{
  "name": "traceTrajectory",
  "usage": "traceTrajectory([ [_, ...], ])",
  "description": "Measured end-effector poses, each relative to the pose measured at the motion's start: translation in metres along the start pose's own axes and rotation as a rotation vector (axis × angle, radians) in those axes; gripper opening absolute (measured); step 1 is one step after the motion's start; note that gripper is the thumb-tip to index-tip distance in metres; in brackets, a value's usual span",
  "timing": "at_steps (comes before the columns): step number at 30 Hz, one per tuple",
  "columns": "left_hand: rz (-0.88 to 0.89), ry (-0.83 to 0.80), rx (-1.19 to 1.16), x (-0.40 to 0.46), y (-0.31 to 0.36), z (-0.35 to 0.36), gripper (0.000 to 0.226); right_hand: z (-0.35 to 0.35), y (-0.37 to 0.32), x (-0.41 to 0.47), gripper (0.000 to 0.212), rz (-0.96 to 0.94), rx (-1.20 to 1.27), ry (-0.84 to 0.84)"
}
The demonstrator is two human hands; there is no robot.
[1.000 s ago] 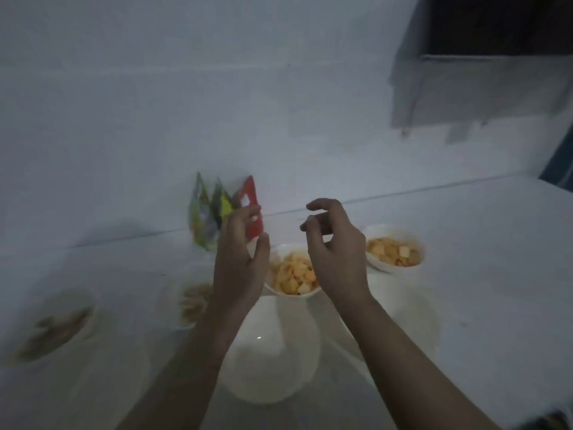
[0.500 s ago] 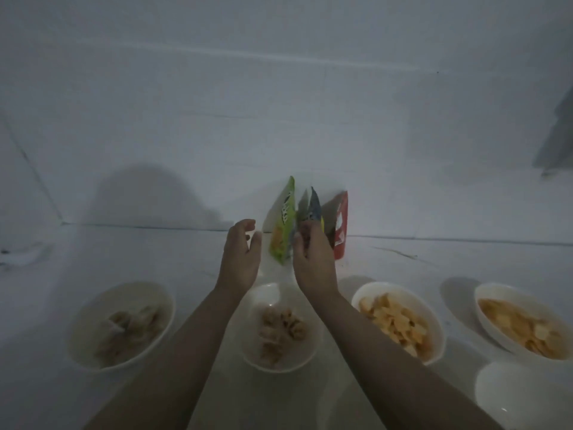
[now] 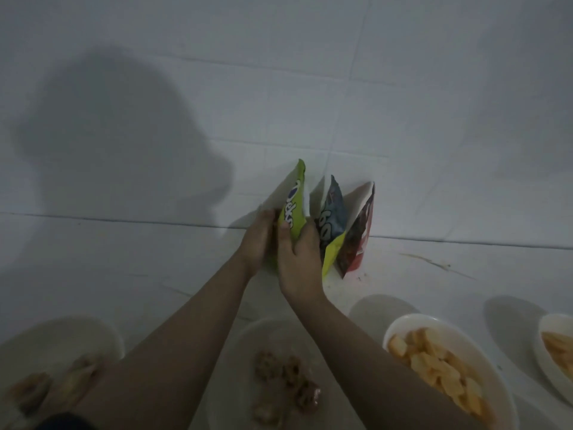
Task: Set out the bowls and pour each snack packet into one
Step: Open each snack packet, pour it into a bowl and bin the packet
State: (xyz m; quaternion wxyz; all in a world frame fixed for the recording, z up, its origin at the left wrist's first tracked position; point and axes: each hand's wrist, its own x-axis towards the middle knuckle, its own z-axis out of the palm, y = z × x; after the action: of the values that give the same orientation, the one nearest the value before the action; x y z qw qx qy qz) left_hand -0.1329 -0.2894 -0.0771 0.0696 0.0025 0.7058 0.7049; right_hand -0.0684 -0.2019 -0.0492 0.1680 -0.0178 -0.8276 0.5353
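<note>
Both hands meet on the green packet [image 3: 294, 209] at the wall: the left hand [image 3: 259, 240] steadies its far side, the right hand [image 3: 299, 259] has a clenched grip on it. 2 more packets lean beside it, behind 4 filled bowls on the surface [image 3: 124, 274], probably emptied and parked there.

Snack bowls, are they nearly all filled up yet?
Four bowls in view already hold snacks, like the middle bowl and the yellow-snack bowl. Both hands, left and right, grip the green packet. The blue packet and red packet wait against the wall.
</note>
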Motion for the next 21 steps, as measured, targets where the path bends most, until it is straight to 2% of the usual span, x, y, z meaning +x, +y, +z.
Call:
traceTrajectory([
  [4,0.041,-0.041,-0.026,0.005,0.001,0.003,0.054,0.002,0.0,-0.002,0.05,-0.015,0.05,0.027],
  [7,0.078,-0.03,-0.016,-0.003,0.009,0.002,0.058,-0.009,-0.019,-0.006,0.035,-0.034,0.15,0.008],
  [9,0.164,-0.012,0.007,-0.011,0.021,-0.001,0.058,-0.018,-0.036,-0.01,0.029,-0.03,0.222,-0.002],
  [13,0.259,0.131,0.067,-0.039,0.065,-0.002,0.058,-0.039,-0.074,-0.023,0.026,-0.089,0.312,0.018],
  [17,0.352,0.339,0.144,-0.083,0.111,0.009,0.036,-0.067,-0.108,-0.045,0.014,-0.108,0.473,0.0],
  [21,0.416,0.409,0.087,-0.138,0.13,0.023,0.03,-0.104,-0.14,-0.08,0.017,-0.167,0.586,0.029],
])
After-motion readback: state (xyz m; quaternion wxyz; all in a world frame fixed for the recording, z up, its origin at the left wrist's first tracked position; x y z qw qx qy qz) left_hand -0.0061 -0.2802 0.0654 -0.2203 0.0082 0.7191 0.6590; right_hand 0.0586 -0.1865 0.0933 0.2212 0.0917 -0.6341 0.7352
